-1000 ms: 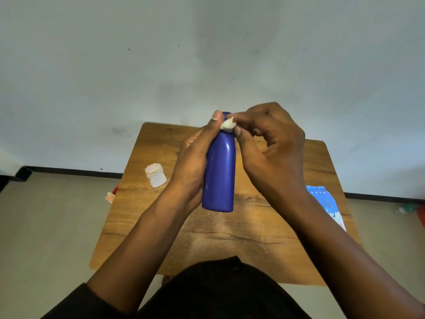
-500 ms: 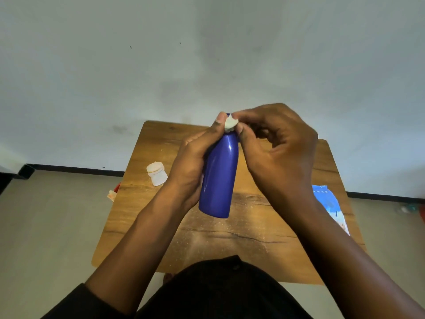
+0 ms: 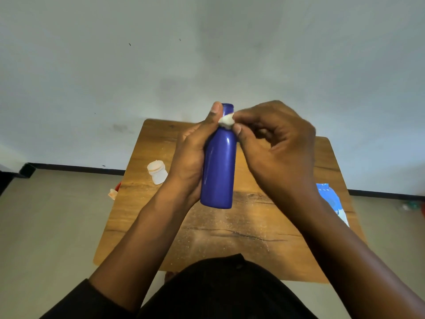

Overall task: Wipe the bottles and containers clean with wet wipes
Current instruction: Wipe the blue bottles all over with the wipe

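You hold one blue bottle (image 3: 218,166) upright above the middle of the wooden worktop (image 3: 230,226), its base clear of the wood. Its mouth is uncapped, and you cannot tell from this angle whether anything is inside. The body is a glossy, deep blue with a bright streak of light running down its front; it narrows at the shoulder into a short neck, and no label shows on the side facing you.

Your left hand (image 3: 193,153) grips the bottle from the left, fingers curled round its far side, thumb lying up along the neck with the tip level with the rim. Your right hand (image 3: 276,148) pinches a small, bunched white wet wipe (image 3: 226,120) between thumb and forefinger and presses it against the bottle's neck, just below the rim and right beside your left thumb. The remaining right fingers are loosely curled behind.

On the left part of the worktop, well apart from the bottle, a small white container (image 3: 157,172) lies tilted on its side; it looks translucent, with a paler lid end, and its contents cannot be made out. At the right edge of the worktop a blue and white packet (image 3: 331,201) lies partly hidden behind your right forearm. A small pale and orange scrap (image 3: 113,194) shows just off the worktop's left edge, with something red behind it. Fine pale specks are scattered over the wood beneath the bottle.
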Motion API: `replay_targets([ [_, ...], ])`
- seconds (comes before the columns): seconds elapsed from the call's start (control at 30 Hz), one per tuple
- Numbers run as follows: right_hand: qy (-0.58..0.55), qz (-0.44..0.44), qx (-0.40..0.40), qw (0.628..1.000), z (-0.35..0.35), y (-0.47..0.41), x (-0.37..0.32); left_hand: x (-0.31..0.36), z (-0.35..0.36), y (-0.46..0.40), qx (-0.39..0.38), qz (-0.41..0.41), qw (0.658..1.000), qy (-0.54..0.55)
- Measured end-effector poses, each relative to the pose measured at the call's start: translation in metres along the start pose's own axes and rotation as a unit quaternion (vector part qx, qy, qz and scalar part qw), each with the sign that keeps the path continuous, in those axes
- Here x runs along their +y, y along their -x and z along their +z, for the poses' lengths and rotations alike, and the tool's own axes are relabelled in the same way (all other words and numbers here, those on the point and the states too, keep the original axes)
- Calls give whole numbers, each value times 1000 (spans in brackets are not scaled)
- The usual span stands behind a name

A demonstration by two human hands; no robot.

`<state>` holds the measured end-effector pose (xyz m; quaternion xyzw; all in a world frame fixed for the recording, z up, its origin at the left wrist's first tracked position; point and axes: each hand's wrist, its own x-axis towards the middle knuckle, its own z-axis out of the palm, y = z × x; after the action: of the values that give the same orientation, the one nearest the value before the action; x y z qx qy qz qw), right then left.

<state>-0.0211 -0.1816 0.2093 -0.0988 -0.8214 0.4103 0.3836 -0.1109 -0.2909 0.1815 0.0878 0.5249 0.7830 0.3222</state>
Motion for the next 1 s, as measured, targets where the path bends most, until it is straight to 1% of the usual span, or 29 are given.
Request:
replay_targets([
  [0.07, 8, -20, -39, 999, 2, 15, -3, 2, -5, -3, 34, -14, 999, 18],
  [0.17, 50, -38, -98, 993, 6, 49, -2, 4, -13, -4, 85, -30, 996, 27],
  [0.3, 67, -34, -125, 989, 4, 70, 2, 2, -20, -4, 117, -62, 990, 50],
  [0.43, 79, -39, -130, 988, 1, 59, 2, 4, -13, -3, 98, -77, 987, 98],
  [0.63, 55, -14, -73, 996, 13, 28, 12, 5, -4, -1, -15, -71, 977, 201],
  [0.67, 57, -15, -76, 995, 14, 30, 13, 5, -5, -2, -18, -67, 975, 211],
  [0.73, 66, -26, -100, 992, 15, 41, 10, 5, -8, -3, 0, -54, 976, 209],
  [0.8, 79, -49, -134, 987, 13, 59, 7, 6, -12, -3, 30, -26, 981, 191],
  [0.87, 91, -75, -161, 980, 13, 72, 6, 5, -14, -3, 36, -6, 982, 187],
  [0.93, 102, -86, -156, 979, 14, 71, 8, 6, -12, -2, 21, -1, 982, 186],
  [1.0, 105, -88, -121, 983, 15, 57, 7, 5, -6, 0, -4, -6, 983, 183],
])
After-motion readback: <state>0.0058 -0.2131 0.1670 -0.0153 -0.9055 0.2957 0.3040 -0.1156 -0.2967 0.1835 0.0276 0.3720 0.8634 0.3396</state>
